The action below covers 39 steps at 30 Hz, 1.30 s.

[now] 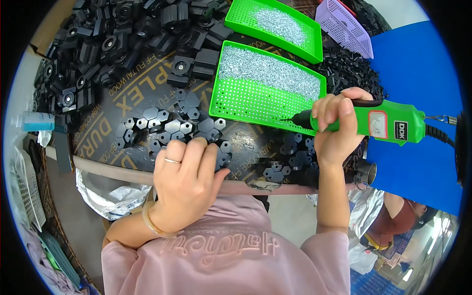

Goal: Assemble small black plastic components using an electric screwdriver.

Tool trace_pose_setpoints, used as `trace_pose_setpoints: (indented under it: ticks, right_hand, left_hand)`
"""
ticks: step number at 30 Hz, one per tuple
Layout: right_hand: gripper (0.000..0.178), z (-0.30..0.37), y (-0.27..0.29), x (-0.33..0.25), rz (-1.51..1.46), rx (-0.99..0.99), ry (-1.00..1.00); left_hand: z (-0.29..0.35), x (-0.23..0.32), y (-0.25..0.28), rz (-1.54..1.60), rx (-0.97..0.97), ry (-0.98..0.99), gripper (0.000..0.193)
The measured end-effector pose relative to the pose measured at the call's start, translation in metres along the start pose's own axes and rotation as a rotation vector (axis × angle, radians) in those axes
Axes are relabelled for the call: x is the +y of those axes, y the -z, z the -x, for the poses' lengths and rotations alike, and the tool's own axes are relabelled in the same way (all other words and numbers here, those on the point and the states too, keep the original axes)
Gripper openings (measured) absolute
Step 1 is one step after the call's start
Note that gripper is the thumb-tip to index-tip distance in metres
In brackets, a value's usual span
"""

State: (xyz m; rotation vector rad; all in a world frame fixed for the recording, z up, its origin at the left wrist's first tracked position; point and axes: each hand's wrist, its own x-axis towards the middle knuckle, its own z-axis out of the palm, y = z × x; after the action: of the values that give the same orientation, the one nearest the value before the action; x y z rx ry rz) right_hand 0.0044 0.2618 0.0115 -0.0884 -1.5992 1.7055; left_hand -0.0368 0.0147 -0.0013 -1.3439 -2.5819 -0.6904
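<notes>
My right hand [339, 118] is wrapped round a green electric screwdriver [391, 123]. Its thin bit points left, over the lower edge of the near green perforated tray [260, 101]. That tray holds a heap of small silver screws [268, 71] along its far side. At the table's near edge, my left hand [186, 172] bends its fingers down onto a group of small black plastic parts [172, 127] with hexagonal lobes. The fingertips are partly hidden; one black part [224, 158] shows between the index finger and thumb.
A second green tray [314, 42] of screws stands behind the first, beside a purple basket [344, 27]. Black block-shaped parts [110, 44] pile up at the far left, small black pieces [349, 71] at right. A metal cup [366, 173] hangs at the near right edge.
</notes>
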Motion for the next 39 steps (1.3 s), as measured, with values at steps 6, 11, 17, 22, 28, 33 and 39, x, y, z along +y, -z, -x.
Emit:
trace_pose_setpoints:
  ticks: [6, 11, 17, 22, 28, 33, 39]
  right_hand:
    - [0.024, 0.001, -0.002, -0.001, -0.024, -0.004, 0.006]
    - [0.022, 0.004, -0.002, 0.000, 0.059, -0.037, 0.037]
    - [0.022, 0.005, -0.004, -0.006, 0.093, -0.013, 0.003]
    - [0.029, 0.002, -0.004, -0.027, -0.070, -0.067, 0.106]
    - [0.034, 0.015, -0.017, -0.050, -0.070, -0.172, -0.025]
    - [0.030, 0.016, -0.019, -0.038, -0.092, -0.190, 0.010]
    - [0.024, 0.019, -0.026, -0.028, 0.062, -0.176, -0.075]
  left_hand:
    - [-0.004, 0.017, -0.020, 0.095, 0.009, -0.061, 0.048]
    - [-0.025, 0.035, -0.039, 0.259, -0.134, 0.071, 0.056]
    - [-0.028, 0.034, -0.047, 0.510, -0.144, 0.129, 0.056]
    - [-0.022, 0.031, -0.062, 0.631, -0.008, 0.110, 0.049]
    - [-0.021, 0.031, -0.064, 0.720, -0.029, 0.184, 0.046]
    - [-0.021, 0.031, -0.063, 0.737, -0.023, 0.183, 0.045]
    - [-0.021, 0.030, -0.065, 0.702, -0.001, 0.133, 0.046]
